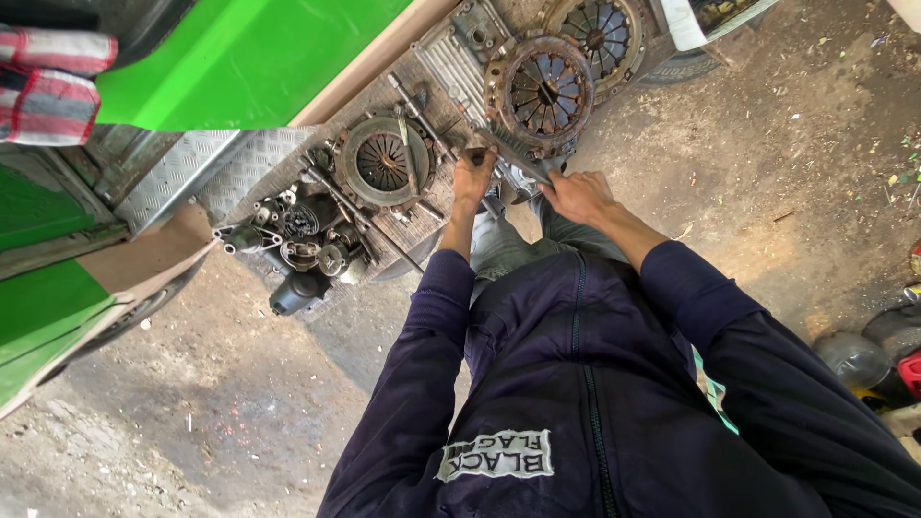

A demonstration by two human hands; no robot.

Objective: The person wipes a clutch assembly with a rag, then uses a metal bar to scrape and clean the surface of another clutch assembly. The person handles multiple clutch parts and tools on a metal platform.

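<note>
**Both hands closed on a clutch pressure plate at the near edge of the checker-plate deck**

From the left of my view: green body panels [240,58] with a striped red and grey cloth [48,82] at the top left corner. Beside them lies the checker-plate deck [192,168] of the vehicle, which carries the parts.

On the deck's left end I see a cluster of small dark metal fittings [302,245], with one black cylindrical piece overhanging the near edge. Next along sits a round clutch cover [384,161], lying flat, with a long bar tool [408,158] laid across it and thin rods beside it.

My left hand [472,177] is curled shut around a dark piece at the deck's near edge, just below the rusty pressure plate [544,91]. That plate is tilted, its face turned toward me, its lower rim resting at the near edge. Being round, it has no clear long axis. A grey finned housing [460,53] lies behind it to the left, and a second rusty disc [595,29] lies behind it to the right, partly covered by it.

My right hand [576,197] is closed at the plate's lower right rim; I cannot tell exactly what the fingers pinch. The plate's rim hides the fingertips.

Right of that is bare dirt ground [767,144]. A grey rounded object [852,357] sits at the far right edge.
</note>
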